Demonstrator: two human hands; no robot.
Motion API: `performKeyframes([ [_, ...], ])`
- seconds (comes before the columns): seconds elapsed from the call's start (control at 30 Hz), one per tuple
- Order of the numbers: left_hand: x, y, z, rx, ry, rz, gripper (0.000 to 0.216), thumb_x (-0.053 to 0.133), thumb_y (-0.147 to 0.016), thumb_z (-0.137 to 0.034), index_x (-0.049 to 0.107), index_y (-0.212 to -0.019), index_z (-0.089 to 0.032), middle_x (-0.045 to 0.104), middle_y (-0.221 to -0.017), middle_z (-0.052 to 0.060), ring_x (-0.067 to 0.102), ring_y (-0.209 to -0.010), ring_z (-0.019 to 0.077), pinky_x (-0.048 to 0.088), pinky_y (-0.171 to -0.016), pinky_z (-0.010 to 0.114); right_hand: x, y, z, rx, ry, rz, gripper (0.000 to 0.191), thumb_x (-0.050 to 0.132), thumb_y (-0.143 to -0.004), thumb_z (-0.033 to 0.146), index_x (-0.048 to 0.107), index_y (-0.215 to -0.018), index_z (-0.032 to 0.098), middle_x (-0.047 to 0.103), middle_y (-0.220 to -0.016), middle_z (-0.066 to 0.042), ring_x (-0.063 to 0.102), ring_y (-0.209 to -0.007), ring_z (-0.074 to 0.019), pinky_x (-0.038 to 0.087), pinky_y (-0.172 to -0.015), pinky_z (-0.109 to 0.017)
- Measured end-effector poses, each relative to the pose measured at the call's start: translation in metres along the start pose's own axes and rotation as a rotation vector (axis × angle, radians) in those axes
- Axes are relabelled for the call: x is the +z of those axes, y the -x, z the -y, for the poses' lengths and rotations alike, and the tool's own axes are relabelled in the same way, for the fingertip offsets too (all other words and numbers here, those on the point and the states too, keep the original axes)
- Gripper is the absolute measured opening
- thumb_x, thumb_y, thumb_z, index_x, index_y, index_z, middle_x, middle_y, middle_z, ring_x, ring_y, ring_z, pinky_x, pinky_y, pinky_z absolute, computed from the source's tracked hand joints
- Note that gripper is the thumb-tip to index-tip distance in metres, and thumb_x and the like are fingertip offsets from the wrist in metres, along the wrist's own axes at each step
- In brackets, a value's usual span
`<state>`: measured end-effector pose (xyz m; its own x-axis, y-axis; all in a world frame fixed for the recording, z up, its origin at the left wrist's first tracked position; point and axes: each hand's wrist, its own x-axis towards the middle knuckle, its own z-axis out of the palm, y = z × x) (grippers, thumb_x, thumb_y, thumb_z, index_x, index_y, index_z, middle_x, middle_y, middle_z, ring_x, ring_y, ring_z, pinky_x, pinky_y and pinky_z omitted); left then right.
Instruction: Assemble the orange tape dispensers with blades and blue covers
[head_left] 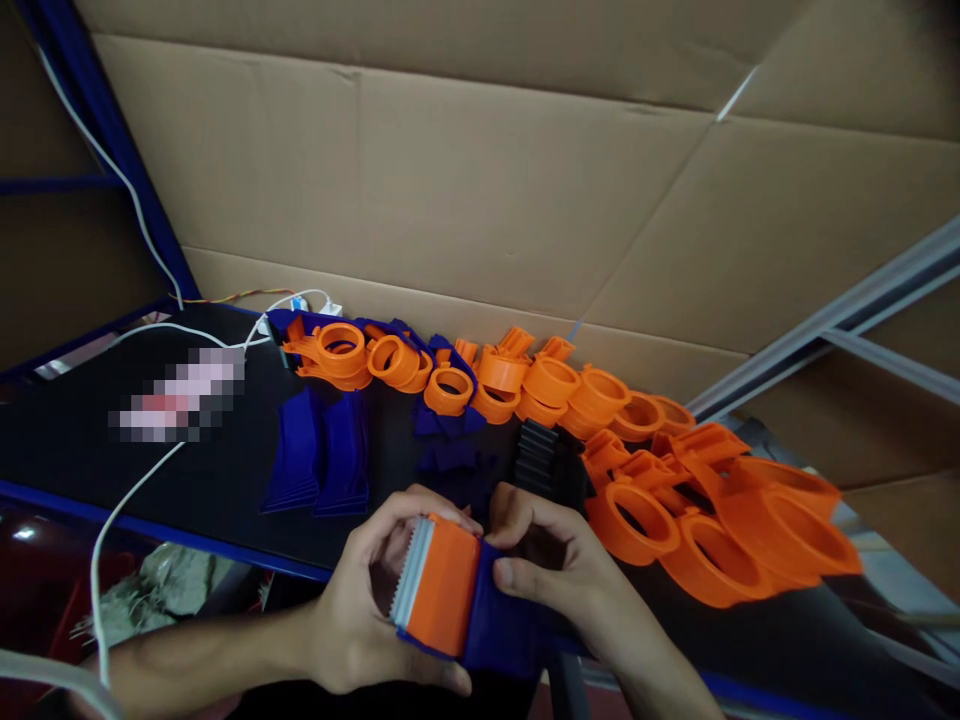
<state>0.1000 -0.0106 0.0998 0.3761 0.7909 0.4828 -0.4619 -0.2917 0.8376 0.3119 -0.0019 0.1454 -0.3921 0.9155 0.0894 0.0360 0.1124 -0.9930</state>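
My left hand (360, 610) is wrapped around a tape dispenser (448, 590) close to me at the table's front edge. Its body is orange, with a grey toothed cutting blade along the left side and a dark blue plate on the right. On that blue plate (499, 625) my right hand (547, 560) closes with thumb and fingers at its upper edge. Whether a small part sits between those fingers is hidden. Just beyond my hands lie small dark blue pieces (450, 458) and a group of black ribbed parts (535, 455).
Orange tape dispenser frames (630, 520) are heaped on the right, and more orange rings (547, 380) line the back. Stacks of curved blue plates (345, 450) stand at left centre. White cables (139, 480) cross the black table (60, 430); a cardboard wall (450, 180) rises behind.
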Motion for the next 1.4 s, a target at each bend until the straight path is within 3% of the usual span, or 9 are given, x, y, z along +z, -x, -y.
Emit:
performKeyframes([
  [0.27, 0.002, 0.003, -0.002, 0.048, 0.031, -0.021, 0.071, 0.088, -0.064, -0.019, 0.052, -0.124, -0.030, 0.062, -0.125, 0.010, 0.057, -0.122, 0.0343, 0.035, -0.112, 0.055, 0.003, 0.013, 0.019, -0.181, 0.467, -0.061, 0.023, 0.067, -0.091, 0.046, 0.072, -0.097, 0.025, 0.068, -0.095, -0.005, 0.067, -0.090, -0.0201, 0.054, -0.079, -0.031],
  [0.4, 0.004, 0.010, -0.004, -0.040, 0.074, -0.218, 0.067, 0.085, -0.070, -0.024, 0.051, -0.127, -0.032, 0.060, -0.129, 0.008, 0.057, -0.121, 0.0312, 0.045, -0.104, 0.043, 0.008, 0.035, 0.030, -0.373, 0.977, -0.070, 0.058, 0.069, -0.084, 0.058, 0.061, -0.134, 0.030, 0.060, -0.132, -0.013, 0.063, -0.115, -0.0304, 0.059, -0.087, -0.041],
  [0.53, 0.006, 0.008, -0.002, -0.173, 0.212, -0.320, 0.059, 0.078, -0.080, -0.024, 0.050, -0.131, -0.033, 0.062, -0.127, 0.006, 0.063, -0.111, 0.0261, 0.051, -0.096, 0.037, 0.005, 0.040, 0.028, -0.524, 1.209, -0.123, 0.045, 0.068, -0.091, 0.032, 0.062, -0.136, 0.032, 0.068, -0.117, -0.010, 0.066, -0.105, -0.0273, 0.058, -0.085, -0.041],
  [0.7, 0.011, -0.002, 0.004, -0.227, 0.344, -0.337, 0.052, 0.071, -0.087, -0.029, 0.054, -0.135, -0.034, 0.058, -0.137, 0.007, 0.053, -0.129, 0.0267, 0.044, -0.109, 0.046, -0.028, -0.015, 0.032, -0.425, 1.052, -0.308, 0.026, 0.065, -0.093, 0.038, 0.076, -0.113, 0.025, 0.071, -0.083, -0.004, 0.065, -0.068, -0.0169, 0.052, -0.061, -0.029],
  [0.8, 0.012, -0.002, 0.011, -0.349, 0.337, -0.251, 0.046, 0.061, -0.094, -0.032, 0.052, -0.139, -0.031, 0.059, -0.136, 0.011, 0.055, -0.127, 0.0288, 0.043, -0.109, 0.052, -0.052, -0.074, 0.036, -0.324, 1.075, -0.494, 0.033, 0.065, -0.091, 0.046, 0.078, -0.110, 0.022, 0.076, -0.093, -0.007, 0.068, -0.077, -0.0208, 0.051, -0.070, -0.031],
  [0.9, 0.011, 0.001, 0.020, -0.431, 0.313, -0.129, 0.039, 0.061, -0.094, -0.032, 0.059, -0.132, -0.026, 0.065, -0.125, 0.013, 0.060, -0.119, 0.0298, 0.047, -0.103, 0.051, -0.067, -0.137, 0.032, -0.146, 1.226, -0.445, 0.040, 0.062, -0.092, 0.049, 0.078, -0.112, 0.017, 0.078, -0.099, -0.012, 0.070, -0.086, -0.0259, 0.049, -0.077, -0.034],
  [1.07, 0.009, 0.003, 0.026, -0.514, 0.286, 0.000, 0.029, 0.062, -0.093, -0.036, 0.068, -0.116, -0.020, 0.070, -0.104, 0.011, 0.066, -0.099, 0.0244, 0.051, -0.092, 0.042, -0.070, -0.213, 0.009, -0.096, 1.264, -0.374, 0.047, 0.057, -0.095, 0.052, 0.077, -0.113, 0.014, 0.078, -0.103, -0.016, 0.070, -0.091, -0.0272, 0.047, -0.076, -0.032],
  [1.23, 0.011, 0.003, 0.021, -0.564, 0.246, 0.058, 0.026, 0.059, -0.095, -0.038, 0.070, -0.106, -0.018, 0.070, -0.094, 0.008, 0.066, -0.091, 0.0215, 0.051, -0.086, 0.036, -0.072, -0.223, 0.002, -0.070, 1.296, -0.322, 0.044, 0.049, -0.101, 0.046, 0.072, -0.124, 0.017, 0.075, -0.116, -0.011, 0.069, -0.102, -0.0222, 0.047, -0.082, -0.026],
  [1.4, 0.012, 0.001, 0.022, -0.574, 0.233, 0.051, 0.024, 0.063, -0.093, -0.039, 0.070, -0.100, -0.017, 0.071, -0.088, 0.008, 0.067, -0.086, 0.0206, 0.051, -0.082, 0.034, -0.092, -0.191, 0.020, -0.051, 1.416, -0.335, 0.046, 0.042, -0.103, 0.044, 0.074, -0.119, 0.015, 0.073, -0.116, -0.019, 0.061, -0.118, -0.0316, 0.043, -0.093, -0.037],
])
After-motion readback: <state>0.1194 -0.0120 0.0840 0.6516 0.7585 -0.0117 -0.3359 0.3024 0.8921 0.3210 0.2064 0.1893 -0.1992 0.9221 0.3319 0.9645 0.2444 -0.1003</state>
